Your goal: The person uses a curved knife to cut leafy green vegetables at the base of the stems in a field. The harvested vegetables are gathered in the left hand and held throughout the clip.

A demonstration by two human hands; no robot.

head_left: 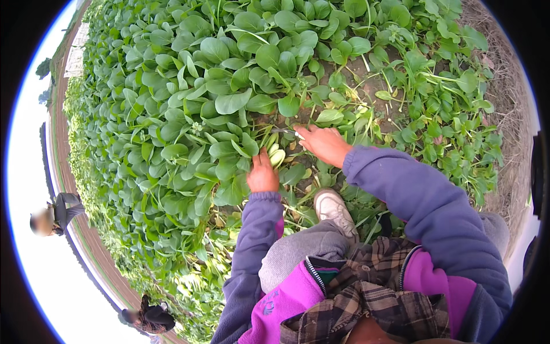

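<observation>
My left hand (263, 174) is among the green leaves, its fingers closed around pak choi (277, 157) whose pale, thick stem bases point toward my right side. The thumb is hidden. My right hand (324, 145) grips a small knife (284, 131). Its thin metal blade points left, just above the pale stems, and its tip is close to the leaf stalks. A dense bed of leafy pak choi (172, 112) stands beyond and to the left of my hands.
My shoe (336, 210) rests among low leaves. Bare soil (380, 92) with yellowed leaves lies to the upper right, and dry straw (502, 99) borders the bed. Cut pale-stemmed greens (202, 275) lie lower left. Two people (68, 210) are at the far left edge.
</observation>
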